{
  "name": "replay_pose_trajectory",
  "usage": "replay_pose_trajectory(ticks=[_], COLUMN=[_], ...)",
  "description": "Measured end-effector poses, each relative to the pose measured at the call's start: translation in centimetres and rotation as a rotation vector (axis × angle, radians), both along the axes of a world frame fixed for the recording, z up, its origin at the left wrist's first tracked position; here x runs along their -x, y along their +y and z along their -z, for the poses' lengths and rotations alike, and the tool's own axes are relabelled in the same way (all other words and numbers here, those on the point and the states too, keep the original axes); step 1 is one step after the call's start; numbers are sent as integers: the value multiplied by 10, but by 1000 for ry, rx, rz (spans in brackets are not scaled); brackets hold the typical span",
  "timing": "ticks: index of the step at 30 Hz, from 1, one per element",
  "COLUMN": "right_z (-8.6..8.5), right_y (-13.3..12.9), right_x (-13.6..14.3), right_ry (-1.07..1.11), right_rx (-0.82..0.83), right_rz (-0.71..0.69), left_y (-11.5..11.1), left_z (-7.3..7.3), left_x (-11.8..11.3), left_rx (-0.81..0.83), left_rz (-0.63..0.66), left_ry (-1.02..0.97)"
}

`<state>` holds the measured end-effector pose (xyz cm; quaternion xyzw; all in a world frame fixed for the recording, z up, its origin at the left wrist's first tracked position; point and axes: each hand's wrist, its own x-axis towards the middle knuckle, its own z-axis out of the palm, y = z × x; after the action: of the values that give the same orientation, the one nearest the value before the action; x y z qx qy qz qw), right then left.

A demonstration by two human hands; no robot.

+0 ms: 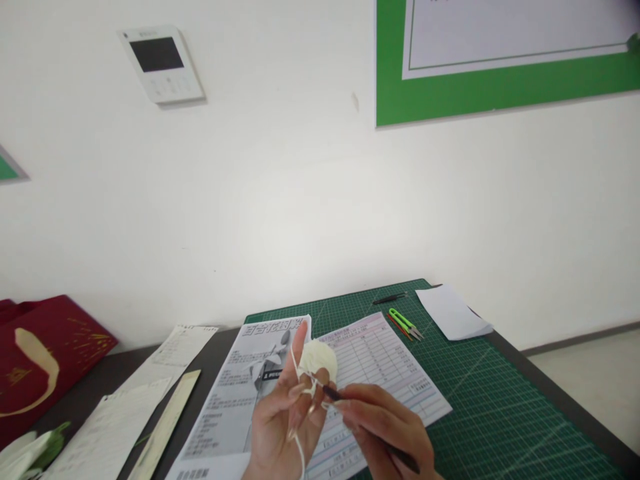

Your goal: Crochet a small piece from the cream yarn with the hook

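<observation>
My left hand [280,417] is raised over the papers with its index finger stretched up and white yarn [301,453] running over that finger and down past the palm. Its thumb and middle finger pinch a small piece of the yarn. My right hand [390,423] is closed around a dark-handled crochet hook [331,393], whose tip meets the yarn at the left fingertips. The stitches there are too small to make out. Just behind the left fingers a cream-white yarn ball [325,357] rests, partly hidden by them.
A green cutting mat [480,407] carries printed sheets [220,400], green thread snips [403,322], black tweezers [390,298] and white paper [453,312]. Leftward lie a ruler [167,427], handwritten sheets [120,417], a red bag [65,360] and a white-and-green item [33,453]. A wall [300,200] stands behind.
</observation>
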<state>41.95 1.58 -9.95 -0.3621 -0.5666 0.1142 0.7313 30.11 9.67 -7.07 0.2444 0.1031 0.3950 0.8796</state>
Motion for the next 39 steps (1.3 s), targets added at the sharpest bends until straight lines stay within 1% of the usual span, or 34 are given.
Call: replay_pose_trajectory(ticks=[4,6,9,11,13,14,15,17,18,20,21,22,23,25,27,30,33,36,39], right_z=[1,4,10,12,13,13,12,11,11,10,9,9,8,7,6,5,7,11,11], right_y=[3,7,14,19,20,19,17,11,8,1,-1,-2,-3,-1,2,7,11,13,15], right_x=[8,9,7,5,2,1,0,-3,-4,-8,-9,-10,-11,-9,-6,0,5,8,10], right_ry=[275,482,814,934,931,874,771,434,224,-160,-286,-358,-373,-261,-57,264,544,728,823], right_rx=[53,168,363,418,435,433,412,282,197,44,5,-17,-22,-21,25,127,230,301,321], right_rz=[-64,-146,-274,-320,-310,-271,-211,-67,-7,60,75,76,66,18,-43,-139,-293,-410,-506], left_y=[-5,-7,-9,-10,-11,-11,-12,-14,-15,-14,-13,-12,-10,-7,-4,-2,-2,-2,-3], left_z=[-2,-4,-1,3,9,11,12,12,10,4,1,-1,-3,-4,-4,-2,-1,1,2], left_x=[1,1,-3,-6,-9,-11,-13,-14,-15,-13,-11,-10,-8,-4,-2,0,3,7,9], left_rx=[-89,-141,-271,-361,-432,-465,-495,-509,-472,-304,-197,-98,-32,32,41,22,14,16,6], left_rz=[-94,-150,-260,-341,-409,-440,-468,-498,-484,-387,-320,-252,-189,-91,-33,-7,12,34,55], left_ry=[67,133,256,323,375,403,432,452,432,338,281,230,184,104,36,-21,-30,-53,-66])
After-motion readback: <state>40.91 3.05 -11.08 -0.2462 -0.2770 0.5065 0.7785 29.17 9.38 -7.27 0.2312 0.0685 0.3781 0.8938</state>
